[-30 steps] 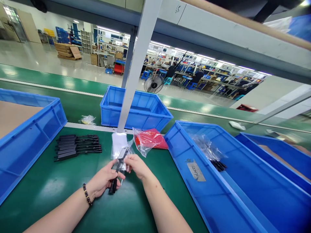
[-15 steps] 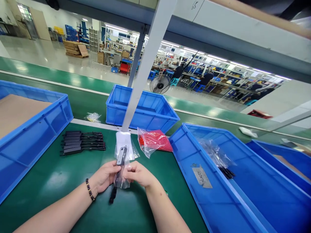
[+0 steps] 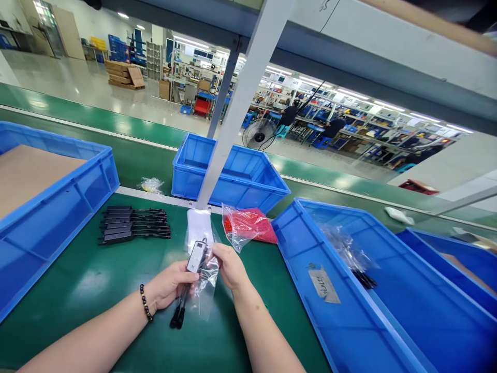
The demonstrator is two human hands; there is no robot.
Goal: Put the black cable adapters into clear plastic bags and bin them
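My left hand (image 3: 173, 285) is closed round a small black electronic device (image 3: 196, 257) with a pale label on its face. Black cables run down from the device to two black ends below my fingers. Beside it, my right hand (image 3: 232, 267) pinches a clear plastic bag (image 3: 205, 298) near its upper edge. The bag hangs open-looking and crumpled to the right of the device; whether the device is partly inside it I cannot tell. Just beyond my hands lies a stack of white sheets (image 3: 199, 221) with clear film around it.
Several similar black devices (image 3: 118, 226) lie in a row on the green mat at left. A bag of red pieces (image 3: 254, 225) rests ahead. Blue bins stand at left (image 3: 93, 176), behind (image 3: 248, 189) and at right (image 3: 310, 248). A white post (image 3: 233, 114) rises centrally.
The device has turned so its labelled face shows more. My right hand has moved up and right, drawing the clear bag out to the side; both cable ends now show.
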